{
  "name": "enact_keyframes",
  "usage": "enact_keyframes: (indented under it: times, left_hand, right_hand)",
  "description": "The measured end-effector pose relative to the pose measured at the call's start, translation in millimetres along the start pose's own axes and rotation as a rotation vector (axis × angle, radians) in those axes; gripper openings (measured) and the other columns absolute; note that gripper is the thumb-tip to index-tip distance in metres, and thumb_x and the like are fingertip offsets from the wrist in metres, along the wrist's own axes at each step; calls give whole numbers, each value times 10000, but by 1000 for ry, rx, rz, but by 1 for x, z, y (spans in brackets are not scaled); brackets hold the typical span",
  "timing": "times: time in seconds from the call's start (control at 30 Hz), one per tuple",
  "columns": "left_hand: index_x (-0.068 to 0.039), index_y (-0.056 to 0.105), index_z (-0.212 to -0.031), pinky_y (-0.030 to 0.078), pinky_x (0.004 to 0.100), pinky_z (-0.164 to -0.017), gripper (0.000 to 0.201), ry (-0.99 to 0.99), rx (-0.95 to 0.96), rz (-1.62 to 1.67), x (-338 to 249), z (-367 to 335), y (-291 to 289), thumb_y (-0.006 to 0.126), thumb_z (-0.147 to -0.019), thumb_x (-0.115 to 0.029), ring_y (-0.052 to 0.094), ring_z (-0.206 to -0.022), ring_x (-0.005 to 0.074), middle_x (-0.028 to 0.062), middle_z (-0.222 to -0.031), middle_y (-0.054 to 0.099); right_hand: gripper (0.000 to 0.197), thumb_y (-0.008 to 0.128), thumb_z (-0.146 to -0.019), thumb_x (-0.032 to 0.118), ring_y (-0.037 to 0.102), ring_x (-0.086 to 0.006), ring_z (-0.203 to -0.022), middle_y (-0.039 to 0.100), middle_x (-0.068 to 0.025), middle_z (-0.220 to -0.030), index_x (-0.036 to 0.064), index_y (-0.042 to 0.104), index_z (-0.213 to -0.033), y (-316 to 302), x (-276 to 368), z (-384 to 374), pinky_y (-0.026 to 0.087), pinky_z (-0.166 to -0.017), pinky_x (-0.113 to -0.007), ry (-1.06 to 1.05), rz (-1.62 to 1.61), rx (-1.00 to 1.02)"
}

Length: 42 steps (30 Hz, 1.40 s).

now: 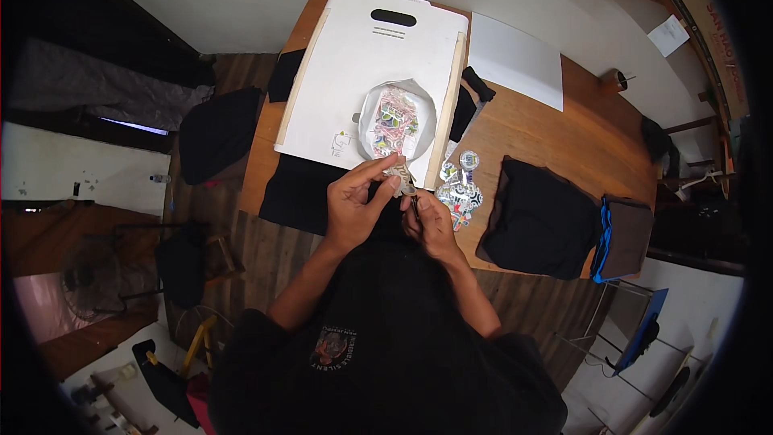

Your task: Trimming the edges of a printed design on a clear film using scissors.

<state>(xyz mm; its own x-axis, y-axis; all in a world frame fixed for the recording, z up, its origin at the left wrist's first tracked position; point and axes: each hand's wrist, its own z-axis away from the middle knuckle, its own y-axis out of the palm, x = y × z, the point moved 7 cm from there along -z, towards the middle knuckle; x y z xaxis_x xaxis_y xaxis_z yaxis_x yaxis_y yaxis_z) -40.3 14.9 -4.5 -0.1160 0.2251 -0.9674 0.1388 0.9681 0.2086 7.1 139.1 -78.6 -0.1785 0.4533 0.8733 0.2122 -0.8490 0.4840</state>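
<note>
My left hand (359, 200) pinches a small pale printed cutout (400, 181) between thumb and fingers. Close beside it, my right hand (432, 224) is closed around what look like small dark-handled scissors (415, 203), their blades at the cutout's edge and partly hidden by the fingers. Just beyond both hands, a round, shallow, whitish container (367, 117) holds printed sheets with red, green and black patterns (394, 117). To the right of my right hand lies a loose pile of colourful printed cutouts (460, 196) on the table.
Under the container lies a large white board (330, 72) with a slotted handle opening. A white sheet (515, 56), folded black cloth (538, 217) and a brown cup (613, 80) rest on the wooden table (564, 141). Black fabric (294, 193) hangs at the near left edge.
</note>
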Motion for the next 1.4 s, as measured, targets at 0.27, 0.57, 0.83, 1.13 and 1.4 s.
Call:
enact_keyframes:
  times: [0.27,0.57,0.83,1.13,1.4]
  left_hand:
    - [70,587,-1238,491,238,-869,346,-38,3,53,2,0,-1,601,-892,87,612,-983,114,155,-1182,640]
    - [75,581,-1242,495,241,-867,349,-41,-7,48,1,-3,-3,596,-893,88,611,-986,119,156,-1186,638]
    - [83,580,-1238,494,258,-884,335,-31,48,69,-9,-7,-1,579,-902,77,610,-1020,139,170,-1192,632]
    - [83,585,-1228,488,270,-915,326,-7,38,83,-11,-8,-4,583,-903,69,610,-1061,165,176,-1181,637]
    - [85,590,-1219,489,275,-926,332,-41,49,97,0,-8,-4,605,-887,80,611,-1068,173,184,-1183,633]
  right_hand:
    - [383,360,-1050,367,275,-44,-475,330,42,-577,30,534,-1000,1,1,-1,237,-450,-210,3,9,6]
    - [385,368,-1047,374,277,-43,-481,334,43,-580,28,529,-998,-3,4,2,236,-455,-210,9,48,-3]
    - [397,388,-1043,376,330,-49,-516,376,39,-600,20,548,-971,0,32,2,263,-488,-215,-5,241,32]
    - [374,361,-1050,361,387,-50,-558,419,24,-643,23,521,-1033,-10,5,5,296,-515,-209,104,31,57]
    - [290,491,-1008,306,410,-50,-612,430,48,-698,30,546,-1078,-6,41,-22,307,-542,-213,-46,197,-152]
